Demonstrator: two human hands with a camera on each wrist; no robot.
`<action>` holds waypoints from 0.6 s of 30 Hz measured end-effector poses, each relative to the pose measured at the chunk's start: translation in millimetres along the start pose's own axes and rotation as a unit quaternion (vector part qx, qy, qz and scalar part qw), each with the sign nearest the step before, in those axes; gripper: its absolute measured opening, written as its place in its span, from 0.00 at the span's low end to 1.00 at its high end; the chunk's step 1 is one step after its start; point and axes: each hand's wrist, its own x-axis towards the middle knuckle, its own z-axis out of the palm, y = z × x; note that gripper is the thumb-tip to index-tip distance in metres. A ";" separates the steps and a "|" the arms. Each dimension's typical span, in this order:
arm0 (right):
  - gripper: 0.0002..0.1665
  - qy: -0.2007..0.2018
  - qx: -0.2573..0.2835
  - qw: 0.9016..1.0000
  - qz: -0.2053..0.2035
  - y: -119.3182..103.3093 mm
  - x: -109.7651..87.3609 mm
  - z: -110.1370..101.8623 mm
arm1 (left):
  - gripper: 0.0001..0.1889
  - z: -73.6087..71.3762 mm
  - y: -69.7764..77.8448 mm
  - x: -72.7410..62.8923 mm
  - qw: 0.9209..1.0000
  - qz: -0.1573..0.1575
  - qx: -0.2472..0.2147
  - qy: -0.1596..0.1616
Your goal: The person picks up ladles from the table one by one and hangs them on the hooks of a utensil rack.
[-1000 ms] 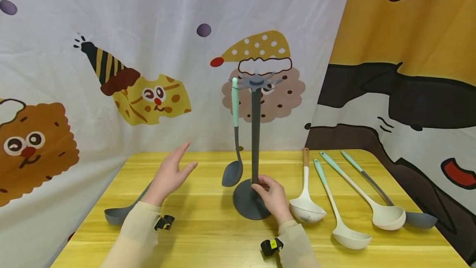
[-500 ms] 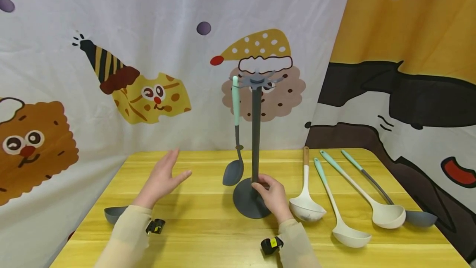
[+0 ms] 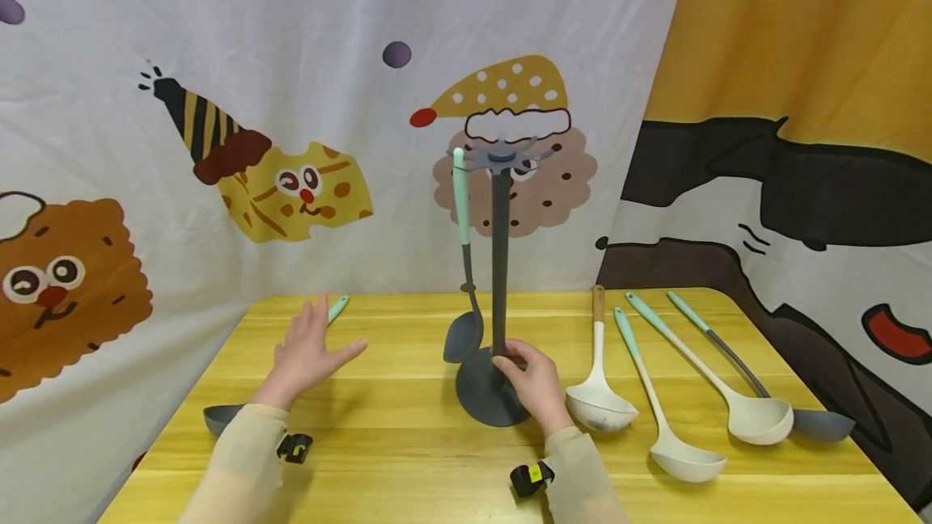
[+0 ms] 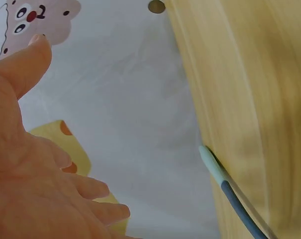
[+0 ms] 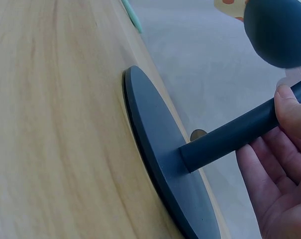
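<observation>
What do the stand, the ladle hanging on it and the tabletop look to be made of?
Stand: matte dark grey, plastic or coated metal; the even finish hides which.
Hanging ladle: probably plastic or silicone; smooth mint and dull grey, no metallic shine.
Tabletop: wood or wood-look laminate; yellowish grain streaks, slight sheen.

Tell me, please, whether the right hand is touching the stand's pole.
Touching: the right wrist view plainly shows the right hand gripping the pole, thumb against one side and fingers on the other.
</observation>
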 end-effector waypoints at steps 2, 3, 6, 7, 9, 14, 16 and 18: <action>0.12 0.000 0.000 1.000 -0.001 0.3 0.4 -0.1 | 0.60 0.3 -3.8 0.8 1.000 -0.010 0.001 -0.005; 0.12 0.000 0.000 1.000 -0.002 0.2 0.4 -0.1 | 0.60 0.4 -5.7 1.1 1.000 -0.015 0.002 -0.007; 0.12 0.001 0.002 1.000 0.001 1.1 1.2 0.3 | 0.61 0.1 -11.0 1.4 0.999 -0.029 0.007 -0.013; 0.12 0.001 0.002 1.000 0.002 1.3 1.3 0.3 | 0.61 0.2 -13.1 1.6 0.999 -0.033 0.009 -0.015; 0.12 0.000 0.002 1.000 0.002 1.4 1.3 0.0 | 0.61 0.2 -17.0 1.6 0.999 -0.042 0.010 -0.017; 0.13 -0.003 0.003 1.000 0.005 0.7 0.8 -1.0 | 0.63 1.8 -29.8 3.6 0.998 -0.059 0.016 -0.024; 0.13 -0.004 0.003 1.000 0.007 0.4 0.3 -1.0 | 0.63 2.7 -35.5 4.3 0.997 -0.064 0.022 -0.026; 0.13 -0.005 0.004 1.000 0.008 0.6 0.2 -0.7 | 0.63 3.6 -40.6 4.5 0.997 -0.066 0.030 -0.026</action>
